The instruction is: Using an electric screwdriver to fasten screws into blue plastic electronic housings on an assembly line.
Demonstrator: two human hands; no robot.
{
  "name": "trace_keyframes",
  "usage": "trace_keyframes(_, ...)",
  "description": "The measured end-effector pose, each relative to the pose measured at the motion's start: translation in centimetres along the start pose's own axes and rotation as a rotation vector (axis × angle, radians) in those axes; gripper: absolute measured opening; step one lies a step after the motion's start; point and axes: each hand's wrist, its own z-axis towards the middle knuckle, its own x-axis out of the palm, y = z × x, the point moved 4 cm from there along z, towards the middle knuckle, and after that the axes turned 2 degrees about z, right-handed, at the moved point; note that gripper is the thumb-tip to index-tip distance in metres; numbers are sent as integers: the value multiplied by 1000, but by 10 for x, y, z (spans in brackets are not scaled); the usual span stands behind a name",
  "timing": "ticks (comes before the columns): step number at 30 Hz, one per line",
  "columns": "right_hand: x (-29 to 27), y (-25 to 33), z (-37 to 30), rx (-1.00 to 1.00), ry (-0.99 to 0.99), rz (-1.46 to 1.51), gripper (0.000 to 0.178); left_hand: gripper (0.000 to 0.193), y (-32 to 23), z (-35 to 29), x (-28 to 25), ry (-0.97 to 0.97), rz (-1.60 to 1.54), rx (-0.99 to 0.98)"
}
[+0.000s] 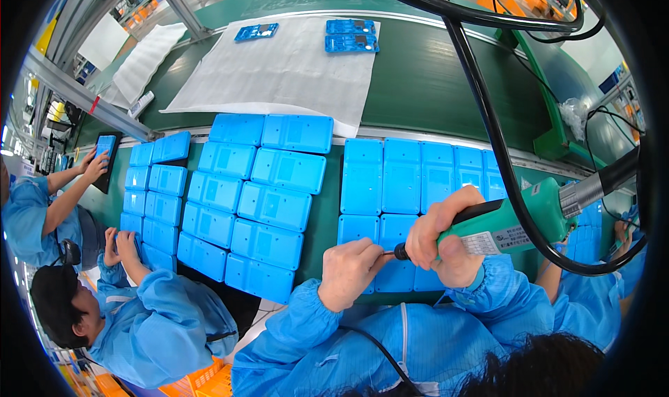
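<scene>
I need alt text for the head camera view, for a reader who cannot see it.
A person's right hand grips a green electric screwdriver, its tip by the left hand, over blue plastic cases laid in rows on a green workbench. Co-workers in blue coats sit on the left.

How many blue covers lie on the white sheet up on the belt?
3: one blue cover at the white sheet's far left, and two stacked covers side by side at its far right. None seem hidden.

A white foam sheet (279,69) on the green conveyor belt (432,83).
</scene>
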Motion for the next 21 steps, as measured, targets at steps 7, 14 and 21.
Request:
trace_keyframes(7,0,-4,1,6,0,-19,33,21,-1,1,0,41,11,18)
trace_keyframes(14,-5,-3,9,-41,6,-27,32,11,13,17,-23,31,-136,-142)
trace_keyframes(21,-16,-30,22,-136,-56,-147,30,25,51,68,-18,96,170,-163)
